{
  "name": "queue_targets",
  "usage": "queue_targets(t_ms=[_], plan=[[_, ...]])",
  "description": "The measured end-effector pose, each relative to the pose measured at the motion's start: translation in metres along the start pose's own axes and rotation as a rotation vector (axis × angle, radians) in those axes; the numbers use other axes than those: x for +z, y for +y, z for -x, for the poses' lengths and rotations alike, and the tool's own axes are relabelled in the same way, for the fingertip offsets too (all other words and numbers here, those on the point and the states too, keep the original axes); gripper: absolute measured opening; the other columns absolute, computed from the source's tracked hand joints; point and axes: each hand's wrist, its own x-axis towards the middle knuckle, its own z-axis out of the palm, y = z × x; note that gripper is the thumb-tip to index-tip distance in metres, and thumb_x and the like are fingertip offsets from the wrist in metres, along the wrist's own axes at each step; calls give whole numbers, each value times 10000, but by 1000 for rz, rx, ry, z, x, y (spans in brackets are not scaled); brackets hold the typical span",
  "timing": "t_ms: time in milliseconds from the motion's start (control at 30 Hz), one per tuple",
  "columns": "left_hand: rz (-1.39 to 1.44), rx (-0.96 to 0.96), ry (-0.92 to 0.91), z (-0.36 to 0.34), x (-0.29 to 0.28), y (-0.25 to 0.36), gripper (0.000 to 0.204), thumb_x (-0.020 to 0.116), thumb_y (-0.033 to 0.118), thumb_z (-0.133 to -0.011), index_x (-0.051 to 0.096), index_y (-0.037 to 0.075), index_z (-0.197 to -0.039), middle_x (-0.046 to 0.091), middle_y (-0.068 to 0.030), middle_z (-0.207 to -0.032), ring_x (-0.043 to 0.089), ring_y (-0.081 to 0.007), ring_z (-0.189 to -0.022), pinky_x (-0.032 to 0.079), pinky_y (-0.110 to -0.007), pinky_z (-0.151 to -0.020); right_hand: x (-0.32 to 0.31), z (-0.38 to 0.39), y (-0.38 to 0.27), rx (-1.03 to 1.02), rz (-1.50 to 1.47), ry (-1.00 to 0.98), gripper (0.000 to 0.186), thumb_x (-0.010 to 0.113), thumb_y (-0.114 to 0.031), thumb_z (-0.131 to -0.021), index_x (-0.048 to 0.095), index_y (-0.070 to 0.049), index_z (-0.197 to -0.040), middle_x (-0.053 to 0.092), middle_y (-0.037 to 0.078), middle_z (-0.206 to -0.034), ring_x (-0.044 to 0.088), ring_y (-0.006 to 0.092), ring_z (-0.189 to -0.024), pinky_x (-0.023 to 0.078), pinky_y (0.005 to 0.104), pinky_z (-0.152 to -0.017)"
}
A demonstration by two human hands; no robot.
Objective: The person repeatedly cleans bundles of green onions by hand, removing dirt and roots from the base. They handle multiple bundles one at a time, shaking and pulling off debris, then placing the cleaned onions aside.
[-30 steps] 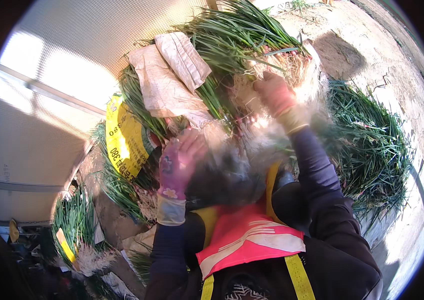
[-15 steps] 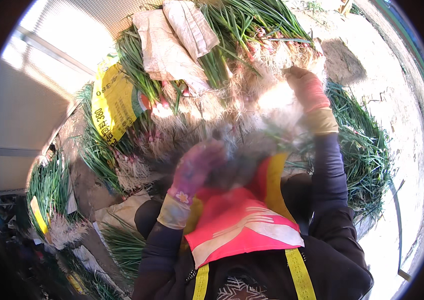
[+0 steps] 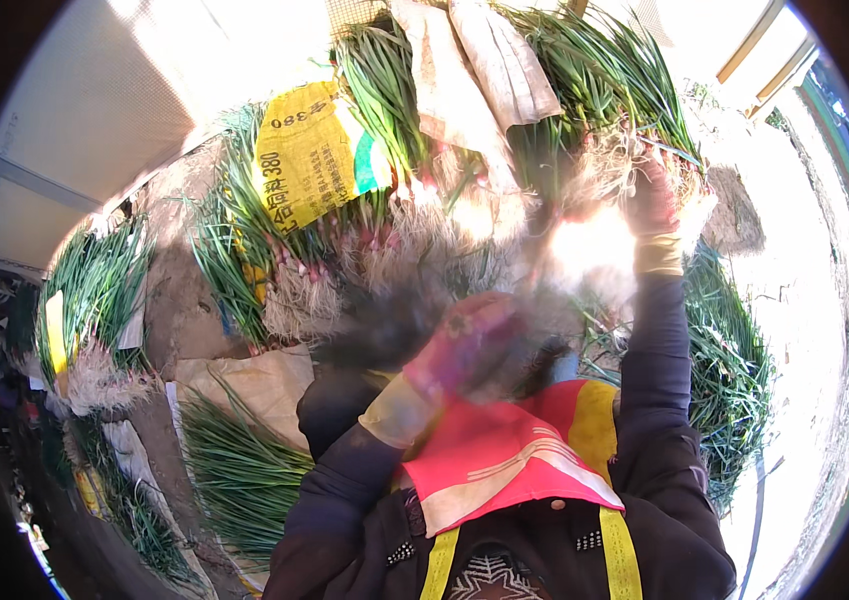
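Note:
A reddish glove with a cream cuff covers my right hand (image 3: 653, 200). It is closed at the root end of spring onions (image 3: 609, 172) in the far right of the big heap; roots partly hide its fingertips. My left hand (image 3: 472, 338), in a purple-pink glove, hovers above my lap, near dark, smeared matter (image 3: 394, 315). Motion blurs its fingers, so whether it holds anything does not show. The heap's green leaves (image 3: 594, 70) point away from me, and its pale roots (image 3: 404, 240) face me. A pink-red apron (image 3: 504, 455) covers my lap.
Beige sacking (image 3: 459, 80) and a yellow printed sack (image 3: 314, 155) lie over the heap. More spring onions lie at left (image 3: 94, 290), at lower left (image 3: 244, 460) and beside my right arm (image 3: 724, 370). A pale wall panel (image 3: 74, 130) stands at the far left.
The whole view has shifted, so the heap appears lower and farther right. My left hand has moved rightward over the apron. My right hand stays at the roots on the heap's right side.

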Motion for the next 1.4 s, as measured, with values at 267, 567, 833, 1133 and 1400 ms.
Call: queue_targets(t_ms=[267,567,833,1133,1400], plan=[[93,93,144,-8,-11,-26,356,519,155,-847,497,-13,-1161,608,-102,-1005,597,-199,-910,479,-301,-823,66,112,-48,337,56,-232,134,549,-17,-793,616,-49,-904,599,36,-726,534,119,-592,473,240,-567],[-658,-51,138,22,-9,-34,304,574,138,-773,592,23,-1054,592,-90,-1084,508,-244,-1072,401,-335,-912,113,189,-115,73,4,-298,227,547,-276,-830,635,-73,-881,637,109,-802,600,217,-718,477,320,-649],[-148,-114,283,64,7,-31,199,535,216,-861,611,39,-812,601,-36,-711,559,-125,-621,500,-260,-597,57,240,-180,189,-189,-455,201,634,-198,-801,658,-2,-836,648,74,-682,589,97,-586,476,230,-521],[444,-102,-40,129,24,-17,296,521,325,-864,547,36,-920,581,-113,-879,569,-220,-841,472,-377,-789,126,203,-127,412,-908,-208,308,641,-263,-804,606,-29,-1002,585,-3,-703,483,52,-507,374,202,-440],[233,-65,-150,129,26,-28,235,441,215,-923,512,48,-1071,553,-87,-921,557,-140,-671,495,-236,-608,121,195,-173,-78,-409,-201,214,536,-224,-862,613,-34,-797,593,10,-709,507,82,-612,424,240,-565]])
